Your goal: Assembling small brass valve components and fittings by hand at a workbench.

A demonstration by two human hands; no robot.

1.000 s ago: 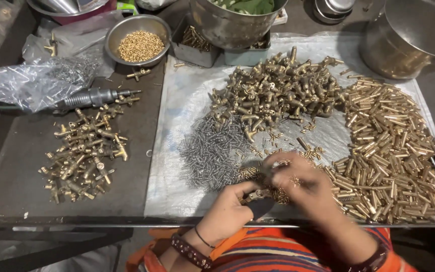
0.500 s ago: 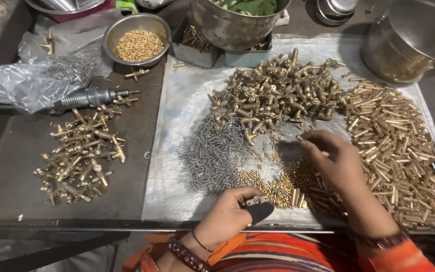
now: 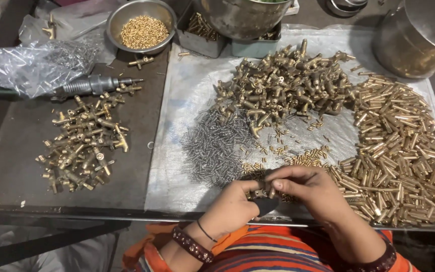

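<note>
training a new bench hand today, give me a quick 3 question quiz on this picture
1. True or false: the steel bowl holds small brass pieces.
2. What lies directly left of the hands on the white sheet? A grey springs, B brass tubes, C a plastic bag.
3. Which pile sits off the sheet, on the dark tabletop?

Key
1. True.
2. A, the grey springs.
3. The smaller fittings pile, on the left. The left hand and right hand meet over a small brass part.
</note>
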